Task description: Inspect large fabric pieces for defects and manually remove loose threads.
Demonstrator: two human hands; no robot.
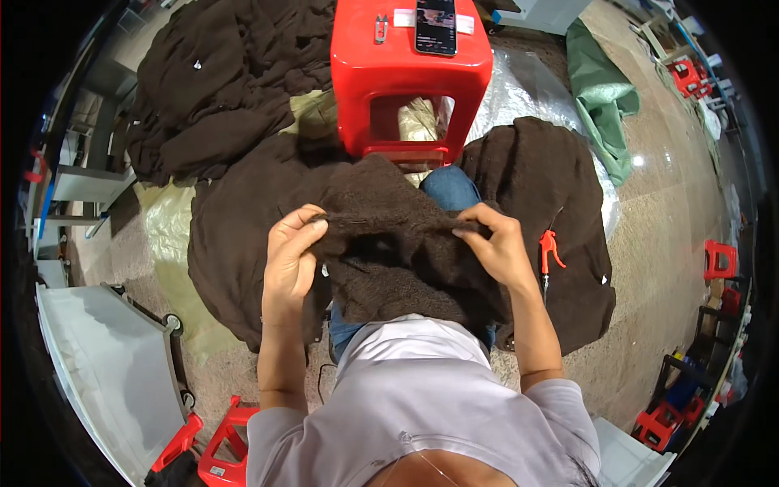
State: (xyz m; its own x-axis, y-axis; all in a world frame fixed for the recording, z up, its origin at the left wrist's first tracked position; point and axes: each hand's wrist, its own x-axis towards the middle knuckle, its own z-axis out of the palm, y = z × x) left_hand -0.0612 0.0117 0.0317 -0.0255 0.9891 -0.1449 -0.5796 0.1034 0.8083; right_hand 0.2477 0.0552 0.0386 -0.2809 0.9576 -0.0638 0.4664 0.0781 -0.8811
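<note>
A dark brown fuzzy garment (pixel 389 243) lies across my lap, and both hands hold its upper edge. My left hand (pixel 290 256) pinches the fabric at the left, fingers curled over the edge. My right hand (pixel 497 243) grips the same edge at the right. The cloth is stretched between them, just below a red plastic stool (pixel 410 73). An orange thread snip (pixel 550 250) rests on another brown garment (pixel 560 195) to my right.
The stool top carries a dark phone (pixel 436 26) and small metal clippers (pixel 380 28). Heaps of brown garments (pixel 227 81) lie at the far left on plastic sheeting. A green cloth (pixel 602 93) lies at the right, and more red stools (pixel 718 260) stand around.
</note>
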